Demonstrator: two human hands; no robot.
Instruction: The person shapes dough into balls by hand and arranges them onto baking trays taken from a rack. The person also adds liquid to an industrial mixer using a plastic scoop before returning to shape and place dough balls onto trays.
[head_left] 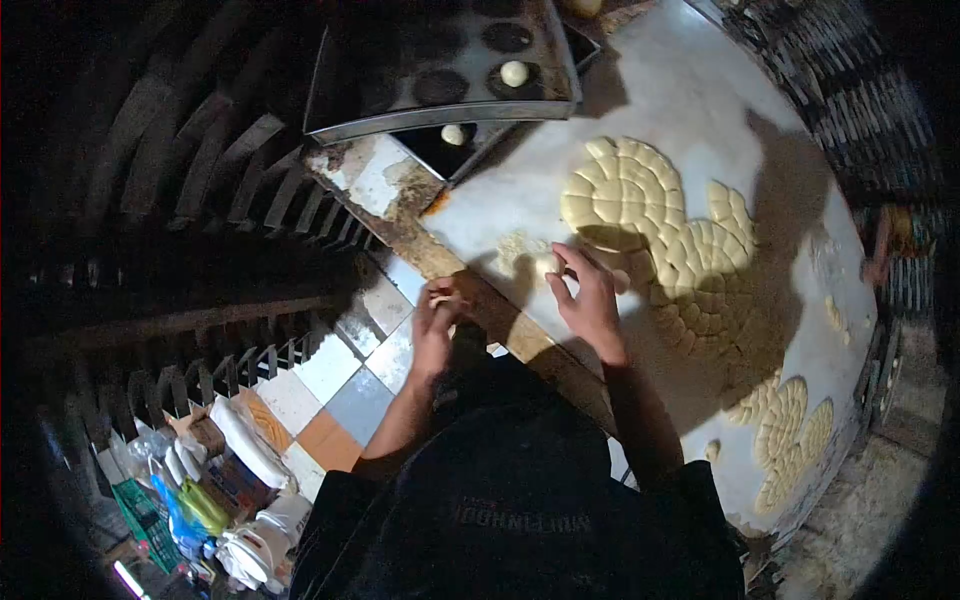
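My right hand (590, 305) is over the pale work table, thumb and index finger closed around a small dough ball (547, 265). Crumbs of flour or dough (515, 250) lie beside it. My left hand (437, 318) hovers near the table's wooden edge (480, 300) with its fingers curled in; what they hold, if anything, I cannot make out. Beyond my right hand lies a slab of dough cut into many small pieces (625, 190), partly in shadow. Two round dough balls sit at the far left: one (514, 73) on the upper baking tray (440, 120), another (453, 135) on the tray beneath.
More cut dough (790, 440) lies at the table's right side, with a loose piece (712, 451) nearby. Dark slatted racks (250, 190) stand at the left. Bags, a white bucket (250, 550) and a green crate (145, 520) crowd the tiled floor (325, 370).
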